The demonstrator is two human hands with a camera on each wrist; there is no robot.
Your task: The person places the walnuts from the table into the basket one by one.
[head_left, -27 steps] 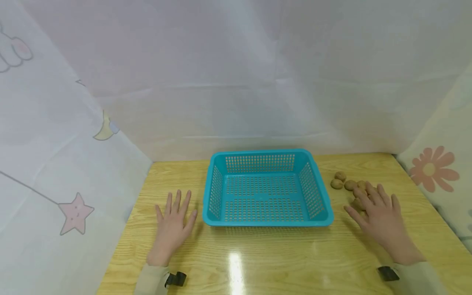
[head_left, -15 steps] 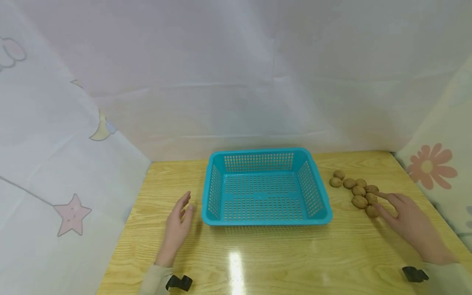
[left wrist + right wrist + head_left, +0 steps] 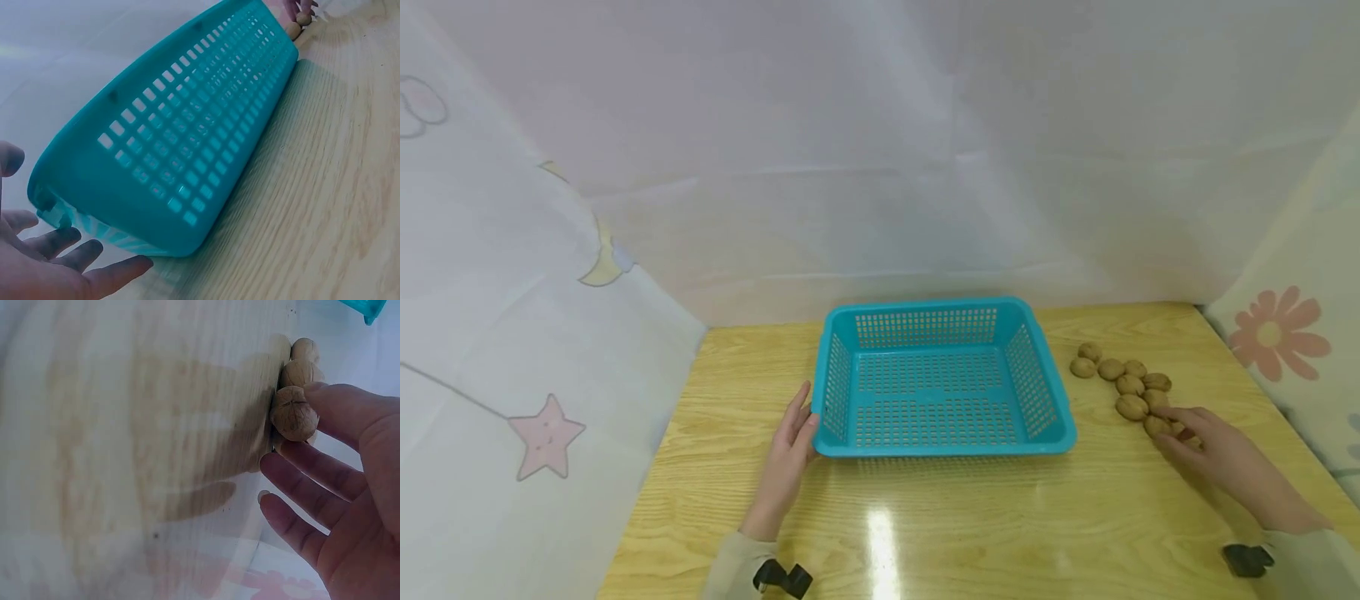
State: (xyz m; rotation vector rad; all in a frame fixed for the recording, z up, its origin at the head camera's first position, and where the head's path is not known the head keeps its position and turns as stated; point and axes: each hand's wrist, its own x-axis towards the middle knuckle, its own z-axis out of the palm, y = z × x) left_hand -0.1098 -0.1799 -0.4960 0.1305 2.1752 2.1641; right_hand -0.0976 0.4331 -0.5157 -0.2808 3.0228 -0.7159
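Note:
A blue plastic basket with slotted walls stands on the wooden table, nothing inside it. At its left front corner is my left hand, thumb by the rim and fingers extended along the end wall; in the left wrist view those fingers lie right at the basket's end. To the right of the basket lies a loose group of walnuts. My right hand has thumb and fingers around the nearest walnut, pinching it while it is low at the table; the other fingers spread loosely below.
A pale cloth backdrop rises behind the table and along both sides, printed with a star on the left and a flower on the right. A bright reflection lies on the table's front part.
My left hand has turned on its side and moved right to the basket's corner. My right hand has drawn back from over the walnuts to their right and closed on the nearest one.

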